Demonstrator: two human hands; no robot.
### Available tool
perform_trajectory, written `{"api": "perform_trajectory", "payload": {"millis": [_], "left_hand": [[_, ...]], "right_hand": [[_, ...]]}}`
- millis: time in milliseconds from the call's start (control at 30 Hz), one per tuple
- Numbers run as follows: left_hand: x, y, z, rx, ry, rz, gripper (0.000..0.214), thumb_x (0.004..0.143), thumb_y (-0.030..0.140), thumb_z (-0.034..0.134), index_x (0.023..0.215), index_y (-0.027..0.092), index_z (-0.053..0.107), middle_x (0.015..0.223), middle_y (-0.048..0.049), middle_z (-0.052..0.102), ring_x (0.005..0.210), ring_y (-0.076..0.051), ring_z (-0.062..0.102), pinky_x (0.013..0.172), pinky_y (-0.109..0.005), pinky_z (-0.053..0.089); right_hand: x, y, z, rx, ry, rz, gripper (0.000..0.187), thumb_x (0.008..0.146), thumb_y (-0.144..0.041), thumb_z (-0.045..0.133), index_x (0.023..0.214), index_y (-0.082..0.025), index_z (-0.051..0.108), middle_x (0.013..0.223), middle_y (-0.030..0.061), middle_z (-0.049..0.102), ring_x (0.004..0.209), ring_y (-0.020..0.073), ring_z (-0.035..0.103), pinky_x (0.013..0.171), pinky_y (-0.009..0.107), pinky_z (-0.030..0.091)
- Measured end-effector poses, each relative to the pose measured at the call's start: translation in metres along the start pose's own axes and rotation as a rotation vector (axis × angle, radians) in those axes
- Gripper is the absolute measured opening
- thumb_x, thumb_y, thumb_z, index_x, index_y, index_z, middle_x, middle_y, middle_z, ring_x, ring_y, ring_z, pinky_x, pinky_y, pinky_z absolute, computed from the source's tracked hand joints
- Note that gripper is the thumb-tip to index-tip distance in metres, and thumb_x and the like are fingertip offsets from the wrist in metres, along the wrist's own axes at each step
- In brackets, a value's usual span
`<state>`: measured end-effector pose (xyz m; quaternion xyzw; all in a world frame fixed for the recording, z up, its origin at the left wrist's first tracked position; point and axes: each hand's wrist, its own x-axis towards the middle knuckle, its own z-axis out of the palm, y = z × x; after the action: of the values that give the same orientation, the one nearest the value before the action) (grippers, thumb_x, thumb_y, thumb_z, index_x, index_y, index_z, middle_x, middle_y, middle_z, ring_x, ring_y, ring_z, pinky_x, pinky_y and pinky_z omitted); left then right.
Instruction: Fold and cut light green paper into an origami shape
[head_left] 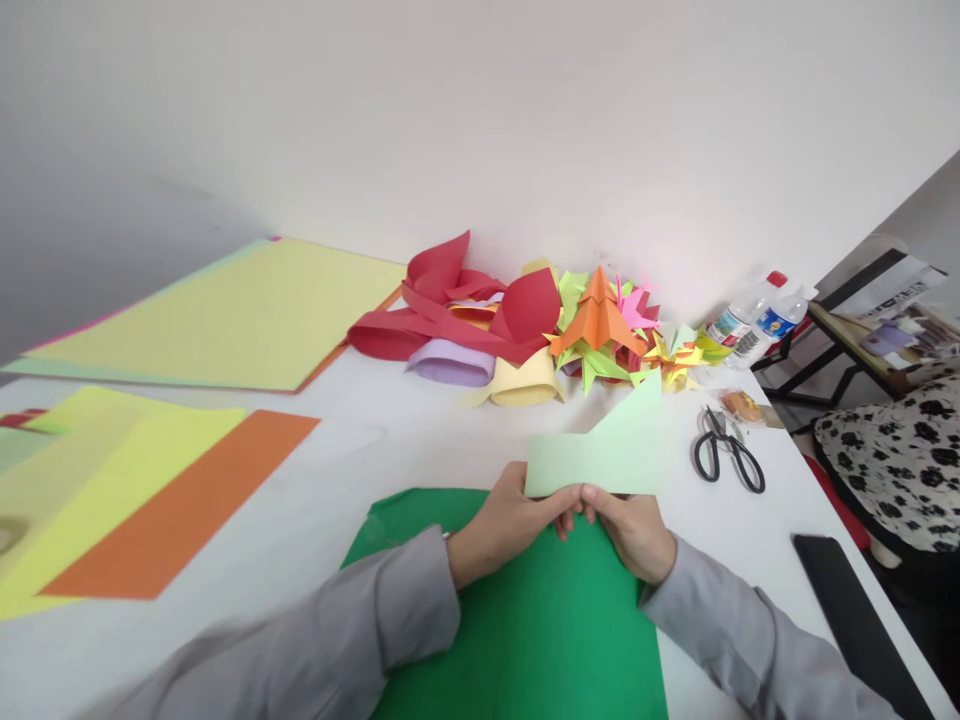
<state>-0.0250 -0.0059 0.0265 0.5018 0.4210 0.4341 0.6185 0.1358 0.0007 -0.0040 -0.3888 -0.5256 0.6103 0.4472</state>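
Observation:
Both my hands hold a folded pale green paper (592,455) just above a large green sheet (525,620) lying on the white table (375,450). My left hand (502,520) pinches the paper's lower left edge. My right hand (634,525) pinches its lower edge from the right. The fingers of both hands are closed on the paper. One corner of the paper rises in a point at the upper right. Grey sleeves cover both forearms.
Black scissors (726,450) lie right of the paper. A heap of folded and curled coloured paper (540,330) sits at the back by the wall. Yellow and orange sheets (150,490) lie at left. Two bottles (757,318) and a dark phone (855,610) are at right.

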Motion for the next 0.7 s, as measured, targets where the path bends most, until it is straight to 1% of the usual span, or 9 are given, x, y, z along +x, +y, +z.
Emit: {"api": "perform_trajectory", "payload": {"millis": [100, 167, 333, 400, 500, 600, 700], "left_hand": [[0.000, -0.002, -0.001, -0.020, -0.008, 0.006, 0.026, 0.071, 0.032, 0.066, 0.053, 0.014, 0.060, 0.046, -0.0003, 0.058, 0.042, -0.012, 0.054, 0.045, -0.023, 0.047], [0.000, -0.004, -0.002, -0.020, 0.007, 0.007, 0.026, 0.070, 0.030, 0.067, 0.052, 0.015, 0.059, 0.044, 0.0003, 0.056, 0.040, -0.011, 0.052, 0.045, -0.023, 0.045], [0.002, -0.006, -0.004, -0.042, 0.012, -0.013, 0.027, 0.068, 0.031, 0.070, 0.051, 0.015, 0.058, 0.042, 0.0015, 0.052, 0.038, -0.010, 0.048, 0.042, -0.023, 0.042], [0.002, -0.005, -0.004, -0.063, 0.007, -0.019, 0.028, 0.067, 0.033, 0.070, 0.051, 0.014, 0.059, 0.041, 0.0017, 0.051, 0.037, -0.010, 0.047, 0.041, -0.023, 0.041], [0.001, -0.004, -0.005, -0.068, 0.002, -0.037, 0.028, 0.065, 0.034, 0.072, 0.050, 0.014, 0.058, 0.041, 0.0018, 0.051, 0.036, -0.010, 0.046, 0.040, -0.023, 0.040], [0.002, -0.005, -0.006, -0.067, 0.002, -0.051, 0.029, 0.063, 0.034, 0.074, 0.050, 0.014, 0.058, 0.040, 0.0021, 0.052, 0.036, -0.010, 0.046, 0.039, -0.023, 0.039], [0.003, -0.006, -0.007, -0.083, 0.017, -0.040, 0.031, 0.063, 0.035, 0.074, 0.048, 0.015, 0.056, 0.038, 0.0025, 0.051, 0.034, -0.009, 0.045, 0.039, -0.022, 0.037]], "right_hand": [[-0.001, -0.002, 0.001, -0.022, 0.049, 0.028, 0.037, 0.077, -0.040, 0.070, 0.051, -0.019, 0.054, 0.061, 0.0022, 0.061, 0.060, 0.0161, 0.054, 0.066, 0.032, 0.046], [-0.002, -0.003, 0.002, -0.035, 0.071, 0.034, 0.038, 0.076, -0.040, 0.070, 0.049, -0.020, 0.053, 0.061, 0.0021, 0.060, 0.062, 0.0167, 0.055, 0.067, 0.032, 0.045], [-0.002, -0.005, 0.001, -0.050, 0.098, 0.058, 0.039, 0.075, -0.041, 0.071, 0.047, -0.020, 0.052, 0.058, 0.0014, 0.059, 0.062, 0.0175, 0.054, 0.067, 0.032, 0.043], [-0.003, -0.004, -0.001, -0.078, 0.105, 0.040, 0.040, 0.076, -0.042, 0.070, 0.047, -0.020, 0.052, 0.057, 0.0009, 0.058, 0.062, 0.0172, 0.054, 0.067, 0.032, 0.043], [-0.004, -0.004, -0.007, -0.218, 0.102, -0.008, 0.037, 0.077, -0.040, 0.070, 0.049, -0.021, 0.055, 0.058, 0.0000, 0.059, 0.062, 0.0170, 0.054, 0.070, 0.032, 0.043], [-0.005, -0.005, -0.014, -0.372, 0.106, -0.026, 0.035, 0.077, -0.040, 0.069, 0.051, -0.022, 0.057, 0.060, -0.0001, 0.062, 0.063, 0.0172, 0.055, 0.072, 0.033, 0.043], [-0.004, -0.008, -0.019, -0.411, 0.115, -0.046, 0.036, 0.078, -0.040, 0.068, 0.050, -0.022, 0.055, 0.060, -0.0002, 0.063, 0.063, 0.0175, 0.055, 0.073, 0.033, 0.043]]}}
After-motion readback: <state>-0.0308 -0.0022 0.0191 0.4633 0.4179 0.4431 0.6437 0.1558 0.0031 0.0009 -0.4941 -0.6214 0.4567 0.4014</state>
